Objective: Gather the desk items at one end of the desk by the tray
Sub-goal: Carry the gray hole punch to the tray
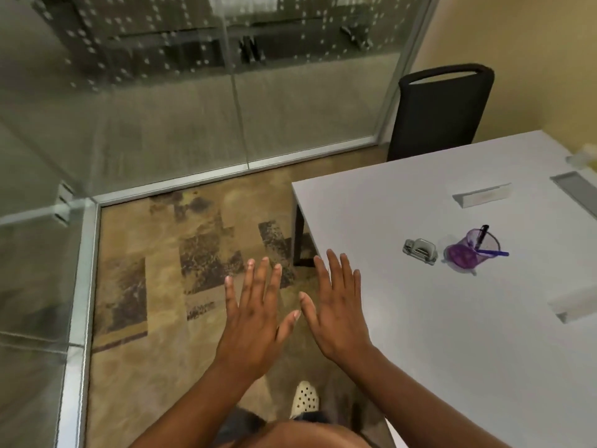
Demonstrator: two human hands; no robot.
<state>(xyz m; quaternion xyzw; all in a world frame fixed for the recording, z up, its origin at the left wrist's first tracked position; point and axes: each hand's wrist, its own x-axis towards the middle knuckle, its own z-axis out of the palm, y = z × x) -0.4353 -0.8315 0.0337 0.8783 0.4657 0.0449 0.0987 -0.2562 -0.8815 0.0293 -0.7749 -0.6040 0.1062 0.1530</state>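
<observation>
Head view; person stands at the corner of a white rectangular counter (pixel 403 318); both hands held out flat, palms down, nothing in either.

Left hand (pixel 255 318): fingers (pixel 248 279) straight and spread wide, hovering over the patterned brown carpet floor (pixel 161 270), clear of the counter edge; holds nothing.
Right hand (pixel 339 315): fingers straight, slightly fanned, over the near-left corner of the counter; cannot tell if it touches the surface; holds nothing.

Items on the counter: small silver metal hole punch (pixel 420 251), just beside a translucent purple plastic pen cup (pixel 470 250) holding a black pen (pixel 482 236) and a blue pen (pixel 492 253); beyond them a white folded card name stand (pixel 481 195); a second white folded stand (pixel 575 305) near the right edge of the frame; grey recessed cable slot (pixel 578 192) at far right; a pale object at the far right margin, too cut off to identify; no tray clearly visible in frame.

Also: black office chair (pixel 442 114) at the far side; frosted glass partition wall (pixel 193 92) behind.

Judgement on progress: gathering looks not yet begun; items lie scattered, stands well apart from the cup and punch; all moves remain; tray end must first be located.
</observation>
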